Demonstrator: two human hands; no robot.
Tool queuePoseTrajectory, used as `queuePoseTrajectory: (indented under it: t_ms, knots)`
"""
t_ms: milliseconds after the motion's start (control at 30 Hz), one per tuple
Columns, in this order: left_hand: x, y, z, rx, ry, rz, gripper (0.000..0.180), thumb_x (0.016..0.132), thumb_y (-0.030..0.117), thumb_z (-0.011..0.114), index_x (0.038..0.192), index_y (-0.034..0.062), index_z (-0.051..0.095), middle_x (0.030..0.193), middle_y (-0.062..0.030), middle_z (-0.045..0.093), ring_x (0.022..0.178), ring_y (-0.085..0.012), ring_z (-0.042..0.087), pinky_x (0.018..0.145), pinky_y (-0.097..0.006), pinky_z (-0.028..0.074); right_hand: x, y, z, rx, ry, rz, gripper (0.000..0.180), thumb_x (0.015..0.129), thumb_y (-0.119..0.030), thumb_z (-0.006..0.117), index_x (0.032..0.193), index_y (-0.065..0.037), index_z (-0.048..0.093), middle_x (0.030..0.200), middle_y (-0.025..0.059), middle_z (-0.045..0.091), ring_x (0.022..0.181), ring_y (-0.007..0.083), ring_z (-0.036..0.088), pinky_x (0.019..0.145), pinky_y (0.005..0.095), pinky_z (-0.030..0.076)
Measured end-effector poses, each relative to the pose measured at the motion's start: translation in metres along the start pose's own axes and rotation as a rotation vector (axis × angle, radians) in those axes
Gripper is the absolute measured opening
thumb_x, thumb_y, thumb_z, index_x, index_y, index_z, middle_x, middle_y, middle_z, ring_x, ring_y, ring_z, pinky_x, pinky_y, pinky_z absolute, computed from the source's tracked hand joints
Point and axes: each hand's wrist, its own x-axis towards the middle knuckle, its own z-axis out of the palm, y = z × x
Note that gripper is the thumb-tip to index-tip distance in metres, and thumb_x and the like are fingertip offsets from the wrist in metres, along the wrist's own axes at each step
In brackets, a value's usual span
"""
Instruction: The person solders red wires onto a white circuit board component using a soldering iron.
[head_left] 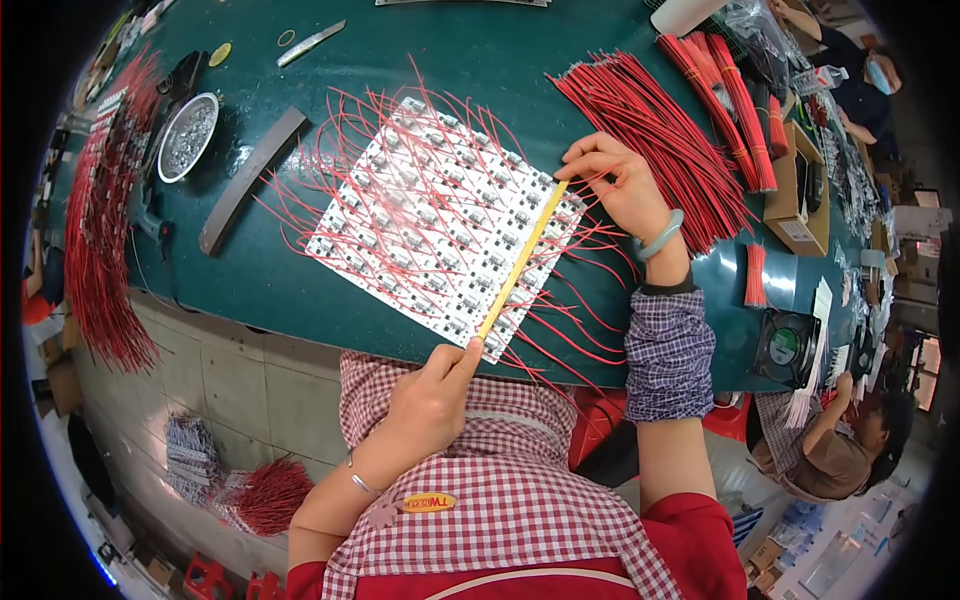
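Note:
A white panel of circuit boards (430,215) lies tilted on the green table, with many thin red wires standing out of it. Across its right part runs a narrow yellow strip (522,258), straight from the near corner to the far edge. My left hand (428,402) is closed, thumb and forefinger pinching the strip's near end at the panel corner. At the far end my right hand (622,190) has its fingers bent together around the strip's tip, partly hiding it. Loose red wires pass under my right wrist.
Red wire bundles (650,150) spread at the right, near a cardboard box (800,190) and a black fan (786,345). To the left are a dark bar (252,182), a white bowl (188,138), a cutter knife (312,43) and hanging wired boards (105,220). Co-workers sit at the right.

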Motion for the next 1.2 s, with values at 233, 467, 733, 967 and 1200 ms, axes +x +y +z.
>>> queuePoseTrajectory:
  t_ms: [233,467,733,967,1200]
  knots:
    - [0.010,0.010,-0.019,0.347,-0.155,0.096,0.059,0.076,-0.002,0.061,0.134,-0.0108,0.055,0.093,-0.0102,0.053,0.064,-0.0190,0.061,0.049,-0.031,0.049,-0.027,-0.022,-0.014,-0.426,-0.111,-0.065,0.057,0.073,0.020,0.052,0.115,-0.011,0.076,0.130,0.0103,0.064,0.117,0.0324,0.057,0.100,0.0390,0.049]
    - [0.010,0.009,-0.032,0.363,-0.240,0.091,0.056,0.079,-0.005,0.060,0.134,-0.0085,0.056,0.090,-0.0093,0.052,0.065,-0.0200,0.060,0.051,-0.033,0.048,-0.066,-0.033,0.003,-0.679,-0.015,-0.039,0.065,0.074,0.017,0.054,0.129,-0.014,0.069,0.143,0.0131,0.056,0.130,0.0365,0.051,0.107,0.0441,0.045]
    - [0.014,0.007,-0.040,0.311,-0.279,0.088,0.055,0.078,-0.007,0.060,0.133,-0.0087,0.057,0.094,-0.0113,0.055,0.066,-0.0237,0.062,0.054,-0.036,0.050,-0.056,-0.123,0.022,-0.581,0.310,-0.333,0.034,0.080,0.004,0.060,0.113,-0.001,0.069,0.125,0.0142,0.067,0.125,0.0311,0.058,0.107,0.0448,0.045]
    - [0.008,-0.001,-0.032,0.161,-0.169,0.038,0.052,0.081,-0.010,0.058,0.132,-0.0049,0.059,0.094,-0.0128,0.057,0.066,-0.0294,0.062,0.057,-0.038,0.052,-0.081,-0.114,0.065,-0.903,-0.066,-0.179,0.034,0.078,-0.002,0.062,0.111,0.001,0.069,0.097,0.0087,0.064,0.096,0.0269,0.062,0.096,0.0435,0.049]
    - [0.007,-0.005,-0.032,0.185,-0.184,0.057,0.060,0.075,-0.010,0.059,0.134,-0.0046,0.057,0.095,-0.0135,0.054,0.069,-0.0278,0.064,0.056,-0.039,0.053,-0.122,-0.111,0.083,-0.715,0.134,-0.022,0.031,0.074,0.005,0.066,0.104,0.000,0.072,0.085,0.0080,0.060,0.080,0.0273,0.058,0.076,0.0379,0.050]
